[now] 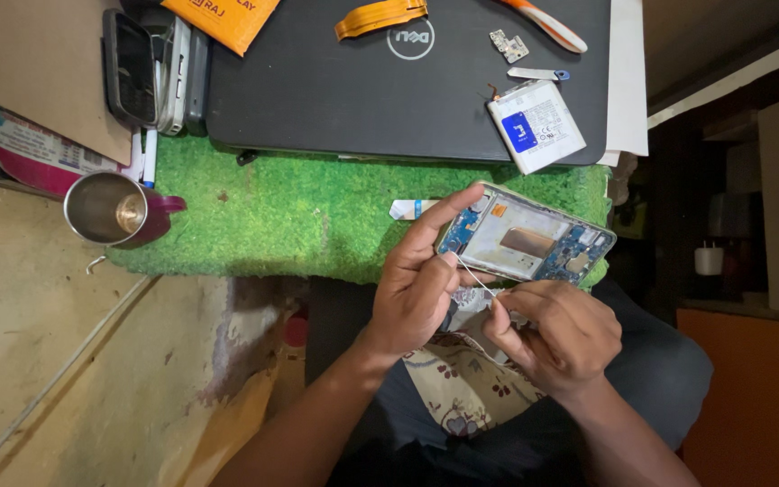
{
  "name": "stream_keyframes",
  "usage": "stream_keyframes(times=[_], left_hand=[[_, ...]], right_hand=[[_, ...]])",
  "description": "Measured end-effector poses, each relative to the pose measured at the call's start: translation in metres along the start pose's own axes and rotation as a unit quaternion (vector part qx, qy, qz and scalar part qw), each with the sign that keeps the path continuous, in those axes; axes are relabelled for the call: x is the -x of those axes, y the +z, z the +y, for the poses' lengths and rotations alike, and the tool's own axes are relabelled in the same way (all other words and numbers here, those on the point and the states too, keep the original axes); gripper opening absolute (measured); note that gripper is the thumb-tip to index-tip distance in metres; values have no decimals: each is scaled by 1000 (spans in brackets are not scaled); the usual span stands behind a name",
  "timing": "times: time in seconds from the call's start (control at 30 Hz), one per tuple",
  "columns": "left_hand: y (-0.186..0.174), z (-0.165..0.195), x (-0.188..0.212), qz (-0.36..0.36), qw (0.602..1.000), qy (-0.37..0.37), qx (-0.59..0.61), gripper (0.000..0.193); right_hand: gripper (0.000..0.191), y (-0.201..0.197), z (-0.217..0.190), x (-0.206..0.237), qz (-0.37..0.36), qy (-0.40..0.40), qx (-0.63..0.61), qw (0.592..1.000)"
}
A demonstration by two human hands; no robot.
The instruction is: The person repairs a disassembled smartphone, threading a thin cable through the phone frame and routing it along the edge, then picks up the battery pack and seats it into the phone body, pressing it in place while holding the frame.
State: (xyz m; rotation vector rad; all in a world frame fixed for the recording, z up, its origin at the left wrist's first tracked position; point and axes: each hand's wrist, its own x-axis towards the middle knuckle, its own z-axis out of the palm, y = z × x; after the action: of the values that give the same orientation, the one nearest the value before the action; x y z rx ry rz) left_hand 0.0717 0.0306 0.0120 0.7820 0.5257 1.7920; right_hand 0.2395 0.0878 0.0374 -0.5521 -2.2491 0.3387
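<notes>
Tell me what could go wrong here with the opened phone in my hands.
1. The thin white cable pinched between the left hand and right hand might tear if tugged.
2. The phone hangs over the green mat's edge above your lap; a slip could drop it.
3. The loose battery and small parts on the laptop could slide off.

A flat orange packet [223, 18] lies at the top, partly on my closed black laptop [362, 90]. A white square battery [536, 124] sits on the laptop's right corner, and it has a small blue label [519, 133]. Far left, a paper label [24, 140] with tiny print peeks out under brown cardboard [38, 63].
</notes>
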Motion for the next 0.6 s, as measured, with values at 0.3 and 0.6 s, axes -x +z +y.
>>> stream_keyframes(times=[0.3, 0.6], left_hand=[[2, 1, -1, 6, 1000, -5, -3, 55], [2, 4, 1, 13, 999, -18, -33, 58]], right_hand=[[19, 1, 4, 4, -4, -6, -1, 1000], [18, 0, 0, 0, -3, -9, 12, 1000]])
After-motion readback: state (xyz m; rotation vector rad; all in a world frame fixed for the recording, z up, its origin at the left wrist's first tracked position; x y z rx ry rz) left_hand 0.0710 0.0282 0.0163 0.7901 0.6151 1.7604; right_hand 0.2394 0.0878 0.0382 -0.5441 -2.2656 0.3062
